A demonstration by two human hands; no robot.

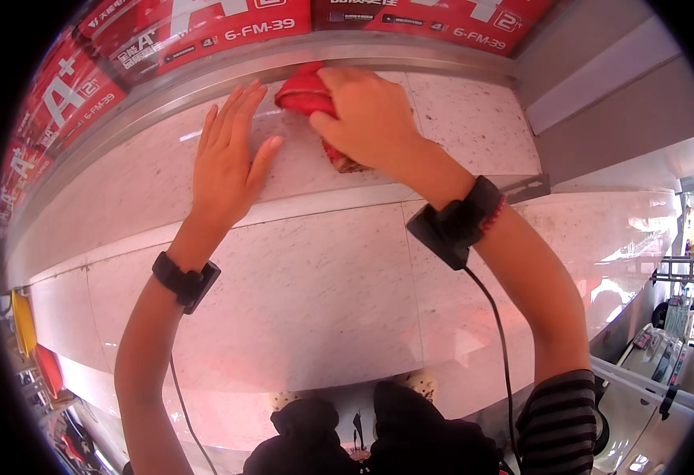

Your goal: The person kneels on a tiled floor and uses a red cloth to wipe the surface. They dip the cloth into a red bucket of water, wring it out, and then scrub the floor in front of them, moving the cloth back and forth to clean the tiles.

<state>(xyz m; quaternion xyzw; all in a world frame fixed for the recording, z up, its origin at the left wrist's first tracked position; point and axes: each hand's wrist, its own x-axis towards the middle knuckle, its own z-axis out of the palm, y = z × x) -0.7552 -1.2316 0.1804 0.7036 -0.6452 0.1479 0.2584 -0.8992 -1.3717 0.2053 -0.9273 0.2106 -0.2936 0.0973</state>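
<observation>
My right hand [371, 116] grips a red cloth [304, 92], which is bunched against a pale tiled ledge [472, 130]. Part of the cloth sticks out below the palm, with a brownish patch on it. Dark specks dot the ledge to the right of this hand. To the left, my left hand [226, 157] is held over the ledge, empty, with the thumb spread away from the fingers. Whether it touches the surface I cannot tell.
Red printed battery cartons [222, 35] stand behind a metal rail [163, 107] at the back. A grey metal frame [608, 89] rises on the right. A lower tiled step [299, 297] lies nearer my feet. Cables [495, 320] hang from both wrist devices. A white vehicle [650, 356] is at lower right.
</observation>
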